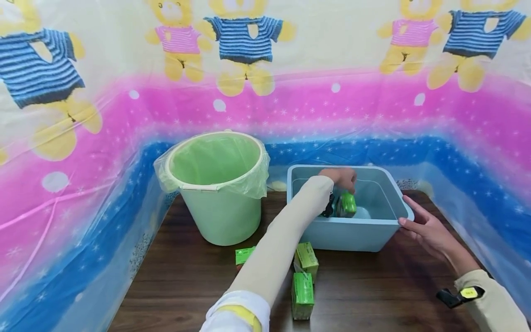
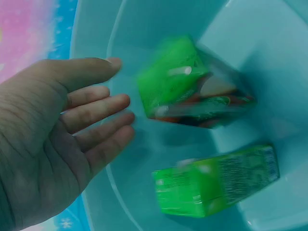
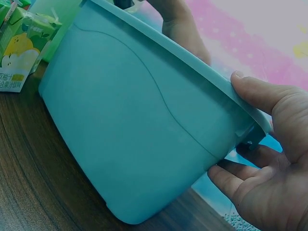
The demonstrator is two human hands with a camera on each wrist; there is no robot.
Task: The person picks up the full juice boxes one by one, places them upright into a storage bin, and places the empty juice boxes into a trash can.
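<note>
My left hand (image 1: 341, 179) is inside the light blue plastic tub (image 1: 344, 236), reaching over its front rim. In the left wrist view that hand (image 2: 67, 130) has loosely bent fingers with nothing between them. Just beyond the fingertips is a blurred, tilted green juice box (image 2: 175, 79). Lower down, a second green juice box (image 2: 192, 190) lies in the tub. My right hand (image 1: 431, 234) grips the tub's right front corner. The right wrist view shows its thumb on the rim and its fingers curled underneath.
Left of the tub stands a pale green bucket (image 1: 226, 219) lined with a clear bag. On the dark wooden table in front are a yellow-green juice box (image 1: 308, 259), a brighter green one (image 1: 303, 297) and another green box (image 1: 244, 255) partly behind the left forearm.
</note>
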